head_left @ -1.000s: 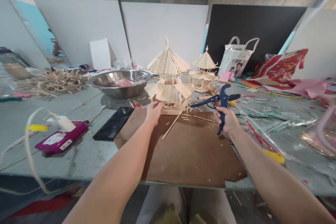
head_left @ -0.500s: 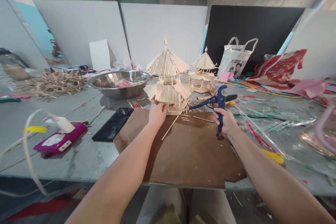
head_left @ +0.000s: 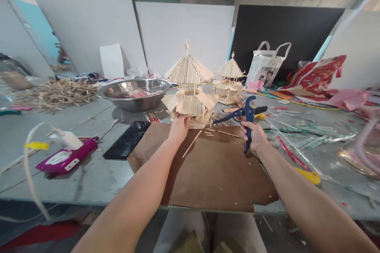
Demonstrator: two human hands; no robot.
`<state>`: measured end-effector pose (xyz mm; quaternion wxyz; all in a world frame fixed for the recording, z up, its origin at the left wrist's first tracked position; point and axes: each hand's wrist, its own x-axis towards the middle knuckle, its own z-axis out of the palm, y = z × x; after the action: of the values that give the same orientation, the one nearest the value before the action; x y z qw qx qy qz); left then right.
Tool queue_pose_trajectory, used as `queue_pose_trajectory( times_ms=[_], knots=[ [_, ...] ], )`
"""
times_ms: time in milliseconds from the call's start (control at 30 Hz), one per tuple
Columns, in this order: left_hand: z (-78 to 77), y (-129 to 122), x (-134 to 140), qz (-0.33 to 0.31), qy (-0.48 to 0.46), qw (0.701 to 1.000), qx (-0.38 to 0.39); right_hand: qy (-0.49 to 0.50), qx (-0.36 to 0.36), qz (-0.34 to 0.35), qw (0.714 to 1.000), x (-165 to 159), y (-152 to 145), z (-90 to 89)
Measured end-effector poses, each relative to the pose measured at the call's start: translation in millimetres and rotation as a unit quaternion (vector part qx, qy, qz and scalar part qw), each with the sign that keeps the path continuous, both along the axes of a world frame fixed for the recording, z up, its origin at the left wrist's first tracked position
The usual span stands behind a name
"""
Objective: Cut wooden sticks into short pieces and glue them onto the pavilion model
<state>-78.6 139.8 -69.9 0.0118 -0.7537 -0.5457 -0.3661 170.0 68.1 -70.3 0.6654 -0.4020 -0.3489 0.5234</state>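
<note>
A model pavilion (head_left: 189, 103) of thin wooden sticks, with two tiers of roof, stands upright at the back of a brown sheet (head_left: 219, 178). My left hand (head_left: 178, 129) is at its lower left, fingers curled together under the lower roof's edge. What the fingertips pinch, if anything, is hidden. In my right hand (head_left: 255, 136), fingers wrap round one handle of a blue pipe cutter (head_left: 249, 111) with its handles spread, to the right of the pavilion. A loose stick (head_left: 191, 144) and several short cut pieces (head_left: 209, 133) lie in front of the pavilion.
Behind stands a smaller stick pavilion (head_left: 228, 87). To the left are a metal basin (head_left: 133, 104), a black phone-like slab (head_left: 127, 140), a purple power strip (head_left: 67, 157) with a white cable, and a stick pile (head_left: 59, 94). Plastic wrappers (head_left: 314, 134) litter the right side.
The view has shifted very slightly. Both hands keep nearly the same place and hold, and the pavilion and pipe cutter look unchanged.
</note>
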Motion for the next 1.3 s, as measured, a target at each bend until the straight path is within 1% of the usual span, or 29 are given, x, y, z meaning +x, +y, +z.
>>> queue_pose_trajectory(
  times_ms=[67, 200, 267, 333, 433, 567, 633, 733, 800, 867, 967, 1033, 1067, 1167, 1200, 1233, 1300],
  knots=[
    [0.1, 3, -2, 0.013, 0.009, 1.0, 0.007, -0.001, 0.003, 0.0, 1.0, 0, 0, 0.2],
    [-0.6, 4, -2, 0.043, 0.01, 0.999, -0.003, -0.003, -0.002, 0.003, 1.0, -1, -1, 0.5],
    [-1.9, 3, 0, 0.039, -0.018, 0.999, -0.003, -0.003, -0.004, 0.004, 1.0, -1, -1, 0.7],
    [-3.4, 1, 3, 0.035, -0.067, 0.997, -0.008, -0.003, -0.004, 0.003, 1.0, -1, -1, 0.9],
    [-4.2, -3, 6, 0.047, -0.135, 0.989, -0.027, 0.002, -0.003, 0.007, 1.0, -1, -1, 1.3],
    [0.1, -11, 11, 0.058, -0.157, 0.986, -0.023, 0.013, -0.008, 0.011, 1.0, -1, -1, 1.9],
    [4.0, -16, 14, 0.064, -0.16, 0.985, -0.023, 0.014, -0.005, 0.0, 1.0, -1, 0, 2.3],
    [9.5, -25, 21, 0.078, -0.176, 0.98, -0.042, 0.003, 0.006, -0.042, 0.999, -1, 2, 2.0],
    [10.9, -31, 27, 0.085, -0.188, 0.977, -0.046, -0.007, 0.009, -0.067, 0.998, -1, 4, 1.0],
    [9.7, -36, 33, 0.084, -0.195, 0.976, -0.042, -0.011, 0.012, -0.072, 0.997, 0, 5, -0.5],
    [5.0, -44, 41, 0.065, -0.205, 0.976, -0.032, 0.002, 0.017, -0.045, 0.999, 2, 7, -1.5],
    [2.4, -50, 46, 0.037, -0.213, 0.976, -0.026, 0.014, 0.021, -0.021, 0.999, 3, 6, -0.7],
    [1.8, -53, 49, 0.01, -0.215, 0.976, -0.025, 0.019, 0.023, -0.01, 0.999, 3, 6, 0.1],
    [3.4, -60, 52, -0.102, -0.211, 0.971, -0.035, 0.016, 0.035, 0.022, 0.999, 1, 3, 3.0],
    [4.7, -61, 53, -0.125, -0.21, 0.969, -0.039, 0.006, 0.038, 0.034, 0.999, -1, 1, 3.8],
    [6.0, -62, 52, -0.131, -0.21, 0.968, -0.04, -0.005, 0.042, 0.044, 0.998, -3, -1, 4.4],
    [8.5, -63, 52, -0.119, -0.212, 0.969, -0.039, -0.025, 0.047, 0.059, 0.997, -8, -4, 5.6]
  ],
)
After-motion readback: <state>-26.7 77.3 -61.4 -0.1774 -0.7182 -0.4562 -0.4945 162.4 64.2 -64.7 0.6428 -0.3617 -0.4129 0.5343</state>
